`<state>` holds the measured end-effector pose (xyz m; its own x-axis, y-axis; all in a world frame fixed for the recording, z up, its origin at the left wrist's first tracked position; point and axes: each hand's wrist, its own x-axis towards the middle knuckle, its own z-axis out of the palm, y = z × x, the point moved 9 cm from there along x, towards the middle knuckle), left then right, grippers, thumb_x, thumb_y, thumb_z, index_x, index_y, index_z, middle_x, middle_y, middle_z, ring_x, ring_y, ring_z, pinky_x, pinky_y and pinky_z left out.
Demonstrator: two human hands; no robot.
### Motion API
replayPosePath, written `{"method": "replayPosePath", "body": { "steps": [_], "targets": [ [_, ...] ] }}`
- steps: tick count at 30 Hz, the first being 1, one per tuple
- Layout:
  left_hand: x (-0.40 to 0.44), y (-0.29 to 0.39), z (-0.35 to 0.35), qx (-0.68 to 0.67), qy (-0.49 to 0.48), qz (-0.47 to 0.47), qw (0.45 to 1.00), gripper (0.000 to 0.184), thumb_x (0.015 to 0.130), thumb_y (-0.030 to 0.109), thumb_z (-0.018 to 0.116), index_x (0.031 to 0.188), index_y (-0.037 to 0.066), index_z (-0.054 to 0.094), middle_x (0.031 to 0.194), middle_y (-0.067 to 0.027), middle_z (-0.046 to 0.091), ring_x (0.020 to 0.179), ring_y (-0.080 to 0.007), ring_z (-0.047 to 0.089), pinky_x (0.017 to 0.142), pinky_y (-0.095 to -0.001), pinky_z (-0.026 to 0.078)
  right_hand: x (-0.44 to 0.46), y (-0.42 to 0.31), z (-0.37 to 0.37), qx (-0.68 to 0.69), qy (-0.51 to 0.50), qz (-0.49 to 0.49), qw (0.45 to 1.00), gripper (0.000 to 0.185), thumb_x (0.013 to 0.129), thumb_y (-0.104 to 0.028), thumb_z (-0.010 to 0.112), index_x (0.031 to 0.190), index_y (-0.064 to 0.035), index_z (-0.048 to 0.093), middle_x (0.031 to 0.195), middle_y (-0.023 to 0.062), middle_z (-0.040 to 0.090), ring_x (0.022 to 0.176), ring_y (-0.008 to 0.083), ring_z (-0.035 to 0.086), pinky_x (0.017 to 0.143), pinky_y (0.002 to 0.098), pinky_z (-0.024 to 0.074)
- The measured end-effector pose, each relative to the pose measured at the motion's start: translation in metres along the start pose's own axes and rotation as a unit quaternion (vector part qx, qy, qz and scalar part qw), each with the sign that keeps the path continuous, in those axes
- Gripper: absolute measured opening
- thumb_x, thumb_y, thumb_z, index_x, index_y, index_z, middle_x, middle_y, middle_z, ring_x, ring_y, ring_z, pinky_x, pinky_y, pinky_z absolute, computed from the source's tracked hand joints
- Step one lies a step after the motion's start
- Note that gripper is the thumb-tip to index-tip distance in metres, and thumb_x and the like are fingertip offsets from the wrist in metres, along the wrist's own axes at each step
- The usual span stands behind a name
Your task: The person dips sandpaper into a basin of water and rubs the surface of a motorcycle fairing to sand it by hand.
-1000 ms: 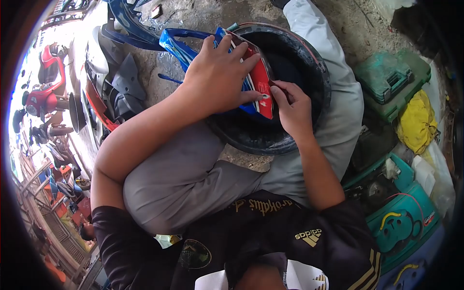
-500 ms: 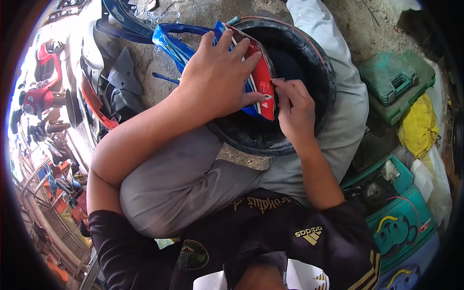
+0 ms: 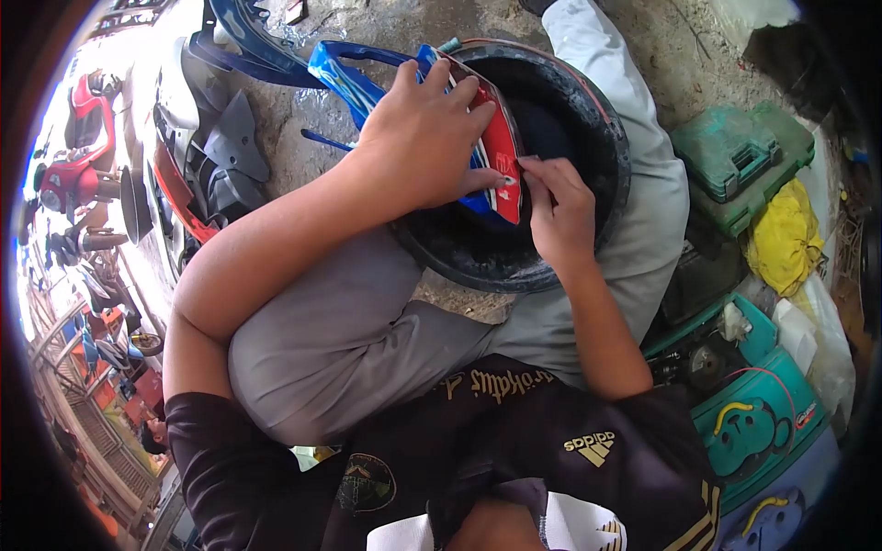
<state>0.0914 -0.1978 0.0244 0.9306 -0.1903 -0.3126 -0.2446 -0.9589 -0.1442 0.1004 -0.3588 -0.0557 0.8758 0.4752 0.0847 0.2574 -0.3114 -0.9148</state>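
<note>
A glossy blue plastic fairing [image 3: 344, 78] with a red, white-edged section [image 3: 501, 147] is held over a round black basin [image 3: 606, 193]. My left hand [image 3: 418, 138] lies across it, fingers spread over the upper part and thumb pressed near the lower end, gripping it. At the right edge of the red section, my right hand [image 3: 560, 202] has its thumb and index finger pinched together at the border. Whether a thin edge of film is between those fingertips is too small to tell. The fairing's middle is hidden under my left hand.
Green tool cases [image 3: 730, 151], a yellow bag [image 3: 785, 239] and an open teal toolbox [image 3: 758, 413] stand at the right. Grey and orange body panels [image 3: 234, 147] and another blue part [image 3: 248, 41] lie left. A person [image 3: 156, 433] and a red motorcycle [image 3: 69, 188] are farther left.
The view has shifted slightly. Both hands remain at the fairing, with only small movements of the fingers.
</note>
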Motion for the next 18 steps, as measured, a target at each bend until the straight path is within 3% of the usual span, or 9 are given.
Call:
{"method": "replayPosePath", "body": {
  "steps": [3, 12, 15, 16, 18],
  "targets": [
    [0.001, 0.001, 0.002, 0.0, 0.008, 0.006, 1.0, 0.084, 0.095, 0.076, 0.066, 0.148, 0.011, 0.069, 0.152, -0.0128, 0.066, 0.145, -0.0372, 0.055, 0.118, -0.0505, 0.041, 0.005, -0.002, 0.004, 0.004, 0.039, -0.006, 0.999, 0.018, 0.099, 0.004, 0.069, 0.112, -0.0023, 0.08, 0.095, 0.0164, 0.072, 0.084, 0.0349, 0.074, 0.077, 0.0412, 0.0576],
    [0.001, 0.0, 0.0, 0.01, 0.005, 0.005, 1.0, 0.083, 0.095, 0.076, 0.066, 0.148, 0.011, 0.069, 0.151, -0.0132, 0.067, 0.145, -0.0365, 0.055, 0.114, -0.0482, 0.043, 0.001, -0.004, 0.002, -0.014, 0.011, 0.041, 0.999, 0.013, 0.1, -0.002, 0.07, 0.109, 0.0011, 0.079, 0.096, 0.0193, 0.075, 0.086, 0.0371, 0.076, 0.077, 0.0403, 0.058],
    [0.0, 0.001, 0.002, 0.002, -0.004, 0.005, 1.0, 0.084, 0.095, 0.076, 0.066, 0.148, 0.011, 0.069, 0.151, -0.0132, 0.067, 0.145, -0.0365, 0.055, 0.114, -0.0483, 0.043, 0.018, 0.011, 0.009, 0.038, -0.016, 0.085, 0.996, 0.013, 0.099, -0.005, 0.072, 0.108, 0.0029, 0.078, 0.096, 0.0203, 0.076, 0.085, 0.0361, 0.077, 0.076, 0.0396, 0.0585],
    [0.001, 0.0, 0.002, -0.002, -0.008, 0.004, 1.0, 0.084, 0.094, 0.076, 0.066, 0.147, 0.011, 0.069, 0.15, -0.0132, 0.067, 0.145, -0.0364, 0.055, 0.114, -0.0483, 0.043, 0.021, 0.013, 0.01, 0.051, -0.027, 0.102, 0.993, 0.015, 0.101, -0.007, 0.073, 0.109, 0.005, 0.078, 0.093, 0.0192, 0.078, 0.082, 0.0279, 0.078, 0.075, 0.0368, 0.058],
    [0.001, 0.0, 0.0, -0.003, -0.01, 0.003, 1.0, 0.084, 0.094, 0.076, 0.066, 0.147, 0.011, 0.07, 0.149, -0.013, 0.067, 0.144, -0.036, 0.056, 0.114, -0.0484, 0.043, 0.013, 0.025, 0.013, 0.099, -0.032, 0.155, 0.982, 0.017, 0.102, -0.008, 0.073, 0.11, 0.006, 0.077, 0.091, 0.0179, 0.079, 0.08, 0.0218, 0.077, 0.074, 0.0349, 0.0572]
  ]
}}
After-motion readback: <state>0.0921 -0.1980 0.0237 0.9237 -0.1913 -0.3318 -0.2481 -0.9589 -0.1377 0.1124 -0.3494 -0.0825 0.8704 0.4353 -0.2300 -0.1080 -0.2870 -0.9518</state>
